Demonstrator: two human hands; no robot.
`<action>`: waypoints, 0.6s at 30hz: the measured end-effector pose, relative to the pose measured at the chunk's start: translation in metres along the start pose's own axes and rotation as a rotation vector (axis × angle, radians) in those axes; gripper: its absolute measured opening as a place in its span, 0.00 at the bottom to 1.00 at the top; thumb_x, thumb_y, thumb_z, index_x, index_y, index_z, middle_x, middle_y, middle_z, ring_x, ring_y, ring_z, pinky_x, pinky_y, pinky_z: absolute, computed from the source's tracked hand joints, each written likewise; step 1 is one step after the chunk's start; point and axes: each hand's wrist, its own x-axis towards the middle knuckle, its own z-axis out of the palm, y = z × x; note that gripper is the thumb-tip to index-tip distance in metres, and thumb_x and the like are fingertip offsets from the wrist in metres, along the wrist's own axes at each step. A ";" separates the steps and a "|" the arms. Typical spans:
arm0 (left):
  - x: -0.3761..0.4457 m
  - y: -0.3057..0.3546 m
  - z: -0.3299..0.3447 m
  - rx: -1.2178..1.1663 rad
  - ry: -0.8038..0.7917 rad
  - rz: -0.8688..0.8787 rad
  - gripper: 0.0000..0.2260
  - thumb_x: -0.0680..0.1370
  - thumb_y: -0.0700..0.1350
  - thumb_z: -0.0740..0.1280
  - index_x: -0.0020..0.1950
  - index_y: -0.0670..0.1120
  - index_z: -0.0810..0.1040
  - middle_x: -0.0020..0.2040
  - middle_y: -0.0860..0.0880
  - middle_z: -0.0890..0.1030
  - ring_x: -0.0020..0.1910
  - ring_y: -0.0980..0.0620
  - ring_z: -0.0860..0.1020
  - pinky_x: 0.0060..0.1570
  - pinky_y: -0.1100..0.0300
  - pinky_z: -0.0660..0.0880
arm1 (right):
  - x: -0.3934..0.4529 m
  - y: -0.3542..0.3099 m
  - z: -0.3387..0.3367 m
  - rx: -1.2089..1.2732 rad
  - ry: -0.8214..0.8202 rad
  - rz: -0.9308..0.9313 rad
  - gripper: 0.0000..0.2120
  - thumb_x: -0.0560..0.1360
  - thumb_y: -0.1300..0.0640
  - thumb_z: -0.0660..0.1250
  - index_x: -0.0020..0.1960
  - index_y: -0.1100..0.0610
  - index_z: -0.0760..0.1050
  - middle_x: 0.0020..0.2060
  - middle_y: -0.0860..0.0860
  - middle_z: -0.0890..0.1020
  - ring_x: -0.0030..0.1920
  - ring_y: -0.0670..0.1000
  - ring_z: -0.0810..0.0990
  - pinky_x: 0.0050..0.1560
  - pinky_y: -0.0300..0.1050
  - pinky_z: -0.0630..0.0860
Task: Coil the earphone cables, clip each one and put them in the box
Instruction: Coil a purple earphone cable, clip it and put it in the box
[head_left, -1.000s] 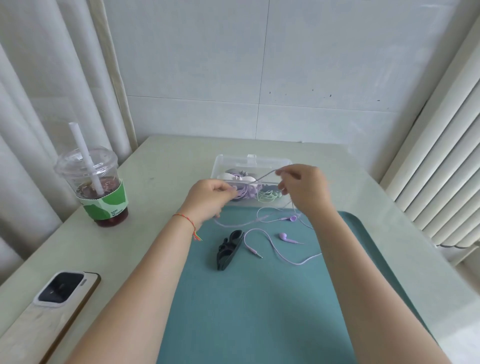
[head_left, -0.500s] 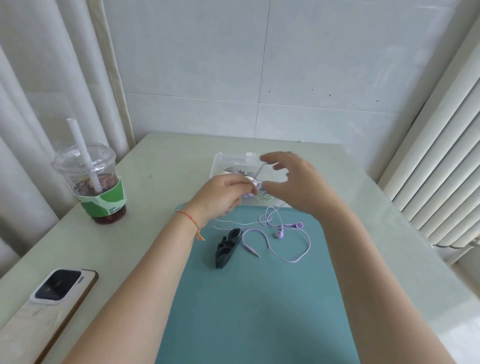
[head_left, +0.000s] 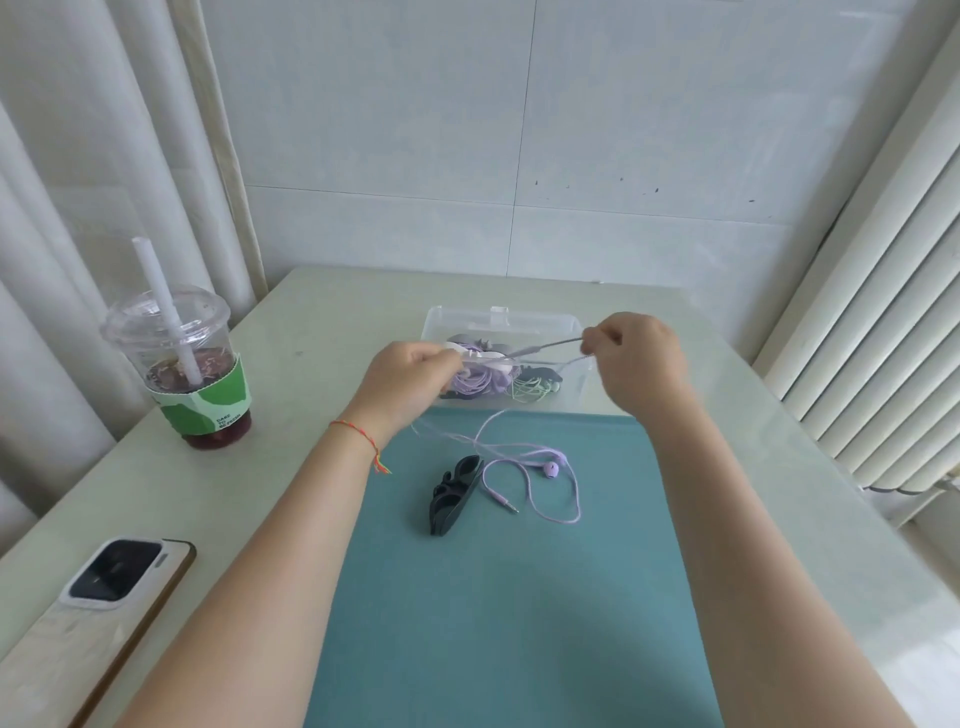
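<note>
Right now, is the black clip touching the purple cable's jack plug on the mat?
Apart. The head view shows teal mat between the black clip and the jack plug.

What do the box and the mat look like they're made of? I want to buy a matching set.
The box looks like clear, glossy rigid plastic: the coiled earphones inside show through its walls. The teal mat looks matte and soft, perhaps felt or rubber; it shows no shine, but its exact material is unclear.

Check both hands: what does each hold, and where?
Both pinch the purple earphone cable: left hand at one end of a taut stretch, right hand at the other.
</note>
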 end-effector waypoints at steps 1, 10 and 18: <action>0.002 -0.001 -0.002 -0.044 0.066 0.006 0.11 0.66 0.49 0.61 0.27 0.44 0.68 0.26 0.50 0.63 0.28 0.51 0.60 0.34 0.57 0.59 | 0.003 0.005 -0.002 -0.012 0.033 0.028 0.10 0.77 0.58 0.61 0.44 0.60 0.80 0.38 0.55 0.77 0.38 0.55 0.73 0.31 0.43 0.62; -0.003 0.006 0.013 -0.189 -0.104 0.130 0.04 0.76 0.46 0.69 0.45 0.48 0.83 0.27 0.55 0.74 0.21 0.55 0.66 0.31 0.56 0.72 | -0.015 -0.019 -0.005 0.096 -0.137 -0.201 0.17 0.75 0.65 0.60 0.56 0.50 0.81 0.47 0.40 0.81 0.36 0.37 0.76 0.38 0.30 0.68; -0.009 0.015 0.018 -0.214 -0.094 0.152 0.09 0.78 0.45 0.69 0.39 0.46 0.80 0.24 0.55 0.72 0.21 0.57 0.64 0.27 0.64 0.63 | -0.025 -0.032 0.003 0.133 -0.381 -0.283 0.07 0.78 0.57 0.64 0.46 0.56 0.81 0.31 0.49 0.79 0.24 0.41 0.69 0.27 0.30 0.64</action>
